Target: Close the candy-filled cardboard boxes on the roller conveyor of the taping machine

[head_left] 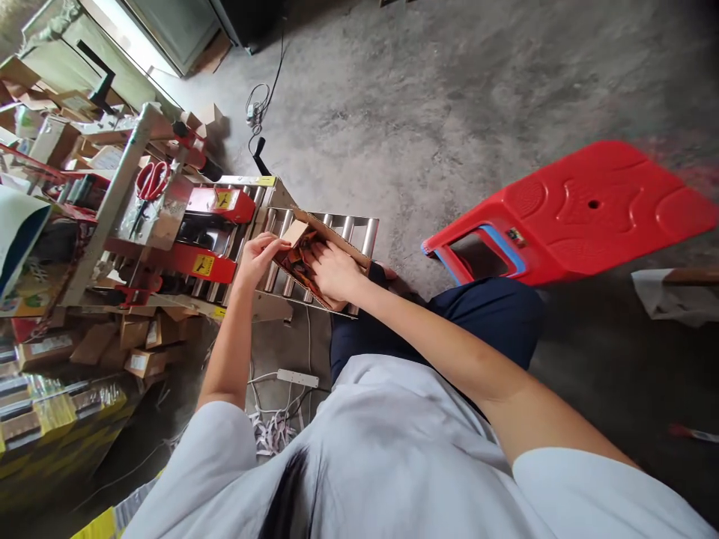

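An open cardboard box (335, 238) sits at the near end of a roller conveyor (368, 238). My left hand (258, 259) is at the box's left side, its thumb and fingers pinched together on a raised flap (295, 232). Inside the box my right hand (335, 272) lies with fingers stretched out, palm down on the contents. Those contents (297, 260) look brown and orange with dark patches; I cannot make out their kind. My right fingertips are partly hidden among them.
Beyond the box stands a red taping machine (205, 263); red-handled scissors (151, 181) lie on it. Cardboard boxes (149, 340) are piled at left. A red plastic stool (589, 209) is at right. A power strip (297, 378) and cords lie on the floor.
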Tool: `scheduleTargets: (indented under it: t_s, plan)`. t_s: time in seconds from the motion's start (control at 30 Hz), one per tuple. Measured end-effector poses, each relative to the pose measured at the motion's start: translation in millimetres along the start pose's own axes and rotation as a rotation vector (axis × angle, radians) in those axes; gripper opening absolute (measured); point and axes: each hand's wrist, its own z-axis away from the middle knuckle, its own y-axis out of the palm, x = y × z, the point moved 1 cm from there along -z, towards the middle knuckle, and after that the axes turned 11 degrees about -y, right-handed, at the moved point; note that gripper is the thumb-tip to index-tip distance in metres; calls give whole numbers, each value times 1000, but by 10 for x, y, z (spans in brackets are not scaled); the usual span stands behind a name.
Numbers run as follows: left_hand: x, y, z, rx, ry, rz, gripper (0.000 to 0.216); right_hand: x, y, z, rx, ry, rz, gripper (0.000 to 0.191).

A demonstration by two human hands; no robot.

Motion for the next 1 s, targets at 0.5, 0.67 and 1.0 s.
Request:
scheduleTargets:
  t_s: [0.5,0.67,1.0]
  plan:
    - [-1,540,-276,-439,-194,-481,28,103,-714,433,-547,18,-305,51]
    - [160,489,-292,-591,-99,-111,39,230,-313,608,-233,-20,-137,75]
    - [-394,1132,732,91,337,-499,104,-25,-407,730,-230,-60,-632,84]
